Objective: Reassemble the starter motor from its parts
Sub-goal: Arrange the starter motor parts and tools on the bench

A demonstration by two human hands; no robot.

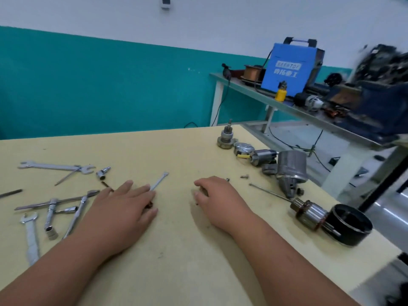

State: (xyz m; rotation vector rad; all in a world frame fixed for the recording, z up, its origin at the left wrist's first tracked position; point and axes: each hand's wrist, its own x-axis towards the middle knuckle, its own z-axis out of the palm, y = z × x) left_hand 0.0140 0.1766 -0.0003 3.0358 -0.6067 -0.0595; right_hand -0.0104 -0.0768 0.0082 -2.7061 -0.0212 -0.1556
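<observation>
Two bare forearms (66, 263); left grip (123, 208), right grip (217, 202) bare.

Bare tabletop (176, 250) strip between left hand (123, 208) and right hand (218, 202), open all the way to the far edge. Near edge between the forearms is bare too.

Left side crowded but low: open-end wrench (55, 167), T-handle socket wrench (51, 219), loose sockets and spanners lying flat. Thin spanner (159, 181) touches the left hand's fingertips.

Right side: long bolt (271, 192) lies diagonal just beyond the right hand, small screw (244, 176) near it. Taller parts wall off the right edge: nose housing (291, 171), armature (310, 214) against black field housing (348, 225), solenoid (262, 157), drive gear (226, 138) upright at the far corner.
</observation>
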